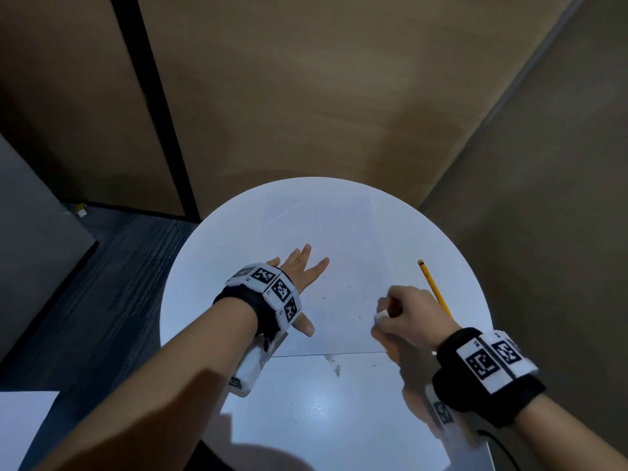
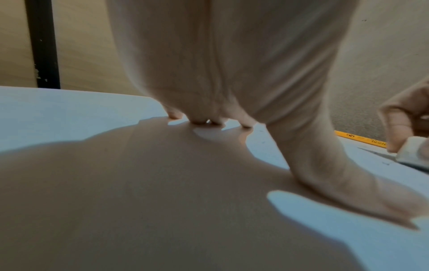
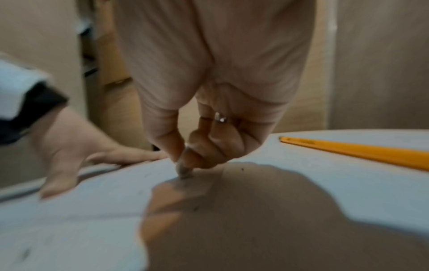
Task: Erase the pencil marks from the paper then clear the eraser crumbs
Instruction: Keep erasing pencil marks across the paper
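Note:
A white sheet of paper [image 1: 339,239] lies on the round white table [image 1: 306,419]. My left hand [image 1: 300,278] lies flat on the sheet with fingers spread, pressing it down. My right hand [image 1: 404,316] pinches a small white eraser [image 1: 380,315] between thumb and fingers, its tip touching the paper [image 3: 255,183] near the sheet's right side. The left wrist view shows the eraser [image 2: 410,150] at its right edge. Small dark eraser crumbs [image 1: 360,316] dot the paper between my hands. The right wrist view is blurred.
A yellow pencil [image 1: 435,288] lies on the table just behind my right hand, pointing away. A grey smudge [image 1: 334,365] marks the table in front of the paper's near edge. Brown walls stand close behind the table; dark carpet [image 1: 119,266] lies to the left.

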Tool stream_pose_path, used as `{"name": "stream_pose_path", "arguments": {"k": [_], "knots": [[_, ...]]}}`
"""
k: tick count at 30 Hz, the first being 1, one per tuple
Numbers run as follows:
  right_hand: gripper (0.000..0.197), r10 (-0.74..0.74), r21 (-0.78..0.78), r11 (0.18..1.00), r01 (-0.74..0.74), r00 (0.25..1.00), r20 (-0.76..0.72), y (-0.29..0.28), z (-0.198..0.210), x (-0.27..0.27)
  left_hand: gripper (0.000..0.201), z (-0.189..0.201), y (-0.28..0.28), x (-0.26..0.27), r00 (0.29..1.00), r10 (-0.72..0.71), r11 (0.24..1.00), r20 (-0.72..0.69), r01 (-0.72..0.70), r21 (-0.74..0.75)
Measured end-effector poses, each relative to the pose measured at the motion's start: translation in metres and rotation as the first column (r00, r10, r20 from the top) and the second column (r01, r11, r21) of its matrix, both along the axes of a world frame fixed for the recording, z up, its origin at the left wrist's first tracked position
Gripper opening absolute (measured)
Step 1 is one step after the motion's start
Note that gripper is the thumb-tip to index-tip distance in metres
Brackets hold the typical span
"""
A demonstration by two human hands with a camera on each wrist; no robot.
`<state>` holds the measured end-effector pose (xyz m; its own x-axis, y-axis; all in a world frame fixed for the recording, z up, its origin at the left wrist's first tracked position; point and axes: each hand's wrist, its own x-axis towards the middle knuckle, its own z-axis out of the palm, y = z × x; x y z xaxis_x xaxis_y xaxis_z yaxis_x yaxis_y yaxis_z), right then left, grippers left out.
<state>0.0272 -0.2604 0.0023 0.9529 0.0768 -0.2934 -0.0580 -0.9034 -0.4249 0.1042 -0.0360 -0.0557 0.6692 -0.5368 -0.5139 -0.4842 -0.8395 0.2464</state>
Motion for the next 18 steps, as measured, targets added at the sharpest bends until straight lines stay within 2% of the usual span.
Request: {"name": "stream_pose_path", "arguments": {"k": [1, 3, 5, 7, 10, 15, 18], "knots": [[0.028, -0.053, 0.037, 0.998, 0.054, 0.998, -0.015, -0.007, 0.000, 0.001, 0.132, 0.001, 0.000, 0.000, 1.000, -0.002, 1.000, -0.001, 0.002, 0.001], [0.018, -0.198, 0.239, 0.948, 0.209, 0.978, -0.070, -0.017, -0.003, 0.000, 0.133, 0.005, -0.002, -0.001, 1.000, -0.003, 1.000, -0.005, 0.003, 0.017], [0.009, -0.350, 0.465, 0.805, 0.369, 0.928, -0.130, -0.023, -0.001, -0.002, 0.135, 0.010, -0.003, -0.004, 1.000, 0.001, 0.999, -0.010, -0.001, 0.034], [0.008, -0.427, 0.552, 0.709, 0.439, 0.890, -0.159, -0.026, 0.001, -0.004, 0.139, 0.012, -0.003, -0.006, 1.000, -0.002, 0.999, -0.014, 0.003, 0.036], [0.011, -0.435, 0.551, 0.707, 0.443, 0.887, -0.154, -0.025, -0.002, -0.004, 0.140, 0.013, -0.005, -0.012, 1.000, 0.000, 0.999, -0.017, 0.001, 0.036], [0.004, -0.402, 0.552, 0.721, 0.419, 0.902, -0.159, -0.012, -0.010, 0.001, 0.129, 0.022, -0.011, -0.017, 0.997, 0.031, 0.999, -0.071, -0.030, 0.012], [0.007, -0.306, 0.499, 0.803, 0.326, 0.944, -0.123, -0.002, -0.013, 0.004, 0.112, 0.033, -0.011, -0.017, 0.993, 0.049, 0.999, -0.106, -0.048, 0.007]]}}
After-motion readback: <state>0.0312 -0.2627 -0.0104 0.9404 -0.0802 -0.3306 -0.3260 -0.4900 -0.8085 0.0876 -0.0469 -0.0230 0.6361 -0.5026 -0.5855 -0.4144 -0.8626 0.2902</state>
